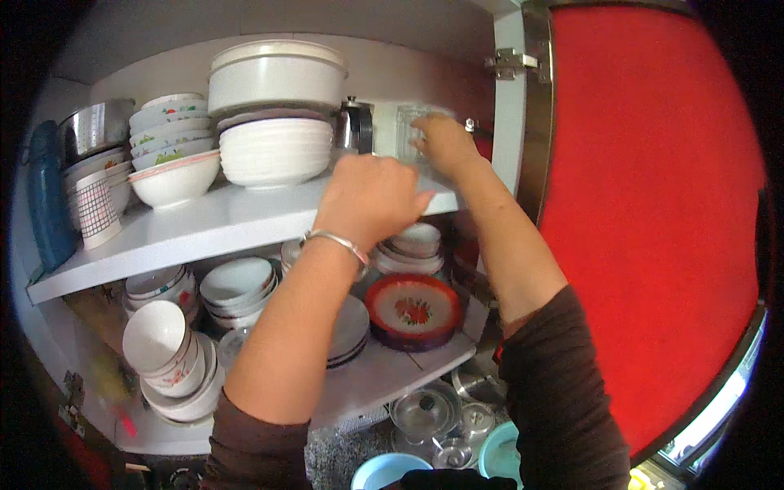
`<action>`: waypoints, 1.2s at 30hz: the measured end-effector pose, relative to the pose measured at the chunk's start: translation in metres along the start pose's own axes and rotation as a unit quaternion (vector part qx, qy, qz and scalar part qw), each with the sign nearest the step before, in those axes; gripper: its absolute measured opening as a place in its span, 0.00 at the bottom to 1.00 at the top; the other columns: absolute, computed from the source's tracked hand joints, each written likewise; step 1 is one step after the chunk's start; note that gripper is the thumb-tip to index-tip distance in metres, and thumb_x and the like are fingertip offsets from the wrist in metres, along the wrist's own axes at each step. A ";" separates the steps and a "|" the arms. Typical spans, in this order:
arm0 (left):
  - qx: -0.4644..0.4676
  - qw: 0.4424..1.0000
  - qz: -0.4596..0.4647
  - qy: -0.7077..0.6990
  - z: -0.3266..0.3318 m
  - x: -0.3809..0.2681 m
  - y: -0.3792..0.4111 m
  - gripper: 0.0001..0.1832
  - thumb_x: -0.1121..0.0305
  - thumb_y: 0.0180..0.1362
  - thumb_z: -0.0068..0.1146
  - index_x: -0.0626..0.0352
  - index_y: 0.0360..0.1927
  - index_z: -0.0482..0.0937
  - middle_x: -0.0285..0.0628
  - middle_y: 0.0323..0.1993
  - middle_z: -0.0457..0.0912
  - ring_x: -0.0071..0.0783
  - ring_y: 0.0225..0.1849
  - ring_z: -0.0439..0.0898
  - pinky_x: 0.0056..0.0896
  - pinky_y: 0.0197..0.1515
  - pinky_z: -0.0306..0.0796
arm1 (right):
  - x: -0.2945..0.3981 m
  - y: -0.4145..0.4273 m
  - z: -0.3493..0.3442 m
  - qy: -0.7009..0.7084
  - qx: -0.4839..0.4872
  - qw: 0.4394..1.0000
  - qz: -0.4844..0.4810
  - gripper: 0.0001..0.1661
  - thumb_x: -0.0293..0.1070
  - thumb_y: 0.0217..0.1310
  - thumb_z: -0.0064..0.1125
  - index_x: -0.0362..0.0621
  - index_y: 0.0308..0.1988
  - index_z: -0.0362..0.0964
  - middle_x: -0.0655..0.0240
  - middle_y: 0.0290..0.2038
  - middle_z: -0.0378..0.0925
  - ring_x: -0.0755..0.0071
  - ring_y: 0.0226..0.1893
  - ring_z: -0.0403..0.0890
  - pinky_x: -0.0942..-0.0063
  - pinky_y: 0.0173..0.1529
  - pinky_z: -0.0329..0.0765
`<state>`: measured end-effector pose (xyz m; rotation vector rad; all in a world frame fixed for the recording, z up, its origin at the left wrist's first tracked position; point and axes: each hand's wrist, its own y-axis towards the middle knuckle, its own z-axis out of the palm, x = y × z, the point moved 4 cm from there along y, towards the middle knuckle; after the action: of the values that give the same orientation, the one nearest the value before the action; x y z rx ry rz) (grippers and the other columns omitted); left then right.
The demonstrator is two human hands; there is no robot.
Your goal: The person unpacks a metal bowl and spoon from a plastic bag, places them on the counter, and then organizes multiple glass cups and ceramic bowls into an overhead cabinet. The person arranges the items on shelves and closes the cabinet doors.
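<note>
My right hand [446, 144] is at the right end of the upper cupboard shelf [257, 211], its fingers against or just in front of clear glassware [405, 131]. Whether they grip it cannot be made out. My left hand [370, 195] is in front of the shelf edge, back towards me and fingers curled away out of sight. Anything in its palm is hidden. Behind it stands a metal pot with a black handle [356, 125]. Left of that, a stack of white bowls [275, 150] carries a lidded white container [275, 76].
Patterned bowls [171, 131], a steel strainer [98, 128], a checked cup [98, 208] and a blue bottle [50, 196] fill the left. Below are stacked bowls [156, 340] and a red-rimmed plate [413, 309]. An open red door [649, 214] bounds the right; pot lids [425, 407] lie underneath.
</note>
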<state>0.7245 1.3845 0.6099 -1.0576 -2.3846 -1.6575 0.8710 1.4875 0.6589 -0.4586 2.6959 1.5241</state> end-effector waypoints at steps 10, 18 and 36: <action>-0.040 0.994 -0.081 0.057 -0.065 0.042 -0.069 0.17 0.56 0.58 0.52 0.57 0.40 0.82 0.50 0.33 0.82 0.51 0.37 0.79 0.47 0.41 0.72 | 0.081 -0.093 -0.046 0.181 -0.098 0.978 -0.037 0.22 0.50 0.61 0.51 0.42 0.36 0.79 0.52 0.33 0.79 0.46 0.37 0.79 0.53 0.43 0.73; -0.005 0.982 -0.135 0.134 -0.133 0.041 -0.154 0.18 0.69 0.54 0.57 0.63 0.49 0.75 0.53 0.49 0.76 0.52 0.56 0.71 0.49 0.60 0.60 | 0.182 -0.219 -0.064 0.299 -0.240 0.916 -0.120 0.17 0.33 0.49 0.66 0.42 0.41 0.75 0.60 0.42 0.77 0.54 0.42 0.77 0.62 0.47 0.73; -0.034 0.834 -0.474 -0.281 -0.110 -0.003 -0.302 0.20 0.74 0.58 0.56 0.63 0.54 0.71 0.43 0.31 0.79 0.26 0.27 0.79 0.27 0.30 0.73 | 0.320 -0.291 -0.012 0.672 0.153 0.722 0.057 0.23 0.30 0.57 0.59 0.35 0.51 0.63 0.51 0.40 0.76 0.56 0.33 0.82 0.63 0.39 0.77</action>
<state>0.5236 1.2320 0.4112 -0.3292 -3.6717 -1.7977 0.6413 1.2578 0.3735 -2.0595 3.8107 0.6541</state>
